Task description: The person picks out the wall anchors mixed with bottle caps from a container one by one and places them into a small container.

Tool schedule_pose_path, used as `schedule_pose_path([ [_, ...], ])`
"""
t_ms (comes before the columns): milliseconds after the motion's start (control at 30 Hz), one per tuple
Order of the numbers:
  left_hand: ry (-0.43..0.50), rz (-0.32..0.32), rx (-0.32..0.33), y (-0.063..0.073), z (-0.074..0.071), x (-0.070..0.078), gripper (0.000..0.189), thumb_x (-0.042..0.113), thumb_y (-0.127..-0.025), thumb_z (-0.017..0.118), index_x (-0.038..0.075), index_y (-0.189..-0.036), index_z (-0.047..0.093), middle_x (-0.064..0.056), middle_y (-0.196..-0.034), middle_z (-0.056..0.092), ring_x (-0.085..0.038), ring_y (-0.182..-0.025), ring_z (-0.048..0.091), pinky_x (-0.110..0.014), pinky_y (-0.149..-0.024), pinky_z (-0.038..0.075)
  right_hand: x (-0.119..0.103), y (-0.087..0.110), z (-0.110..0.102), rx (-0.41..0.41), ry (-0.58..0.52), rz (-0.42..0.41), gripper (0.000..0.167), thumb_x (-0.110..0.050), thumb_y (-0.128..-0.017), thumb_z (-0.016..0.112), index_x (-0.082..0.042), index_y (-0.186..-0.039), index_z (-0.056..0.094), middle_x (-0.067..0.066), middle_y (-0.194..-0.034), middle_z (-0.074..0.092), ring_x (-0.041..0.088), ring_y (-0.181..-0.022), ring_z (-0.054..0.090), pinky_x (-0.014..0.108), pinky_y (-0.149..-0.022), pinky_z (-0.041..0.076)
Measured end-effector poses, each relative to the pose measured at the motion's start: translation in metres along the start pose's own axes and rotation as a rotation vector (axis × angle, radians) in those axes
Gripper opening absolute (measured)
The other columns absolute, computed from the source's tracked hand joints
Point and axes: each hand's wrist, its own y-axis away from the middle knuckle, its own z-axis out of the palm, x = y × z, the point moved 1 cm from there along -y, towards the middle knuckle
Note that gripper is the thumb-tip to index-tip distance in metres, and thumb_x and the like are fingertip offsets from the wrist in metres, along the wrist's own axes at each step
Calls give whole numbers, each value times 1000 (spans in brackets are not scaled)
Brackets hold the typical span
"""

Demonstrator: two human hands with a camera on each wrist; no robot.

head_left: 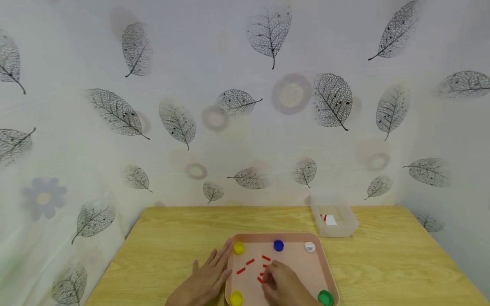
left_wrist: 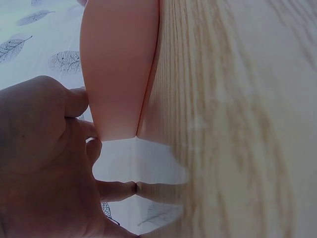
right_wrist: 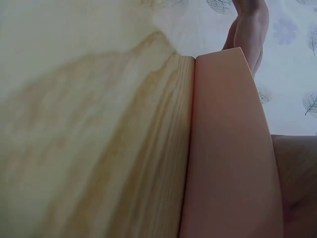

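Sticks [head_left: 250, 262], short and red, lie across the pink tray [head_left: 260, 237], and handling them looks like the step now. Right hand [head_left: 284, 281] is down beside several, fingers curled, tips close together; whether they pinch one, I can't tell from here. Left hand [head_left: 206, 278] lies with fingers spread at the tray's left edge. Next move calls, I'd say, for a light, precise touch.

Pink tray [head_left: 311, 272]; red sticks [head_left: 250, 262]; wood-grained tabletop [head_left: 172, 242]; whitish leaf-patterned backdrop [head_left: 214, 51].
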Motion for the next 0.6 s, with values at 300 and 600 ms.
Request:
schedule_pose_path([
  [300,-17,5,4,0,0,1,62,49,-112,27,25,-167,10,6,-173,7,-46,-149,28,-92,-94,13,0,0,1,-4,36,28,12,-14,-92,73,-21,-88,65,-12,-85,52,5,-75,49,24,-68,49],
  [600,-16,5,-1,0,0,1,63,50,-112,26,25,-167,11,5,-173,8,-47,-149,28,-92,-94,12,-1,7,-4,123,120,-63,11,-18,-92,75,-22,-89,65,-15,-87,50,1,-77,47,24,-69,49],
])
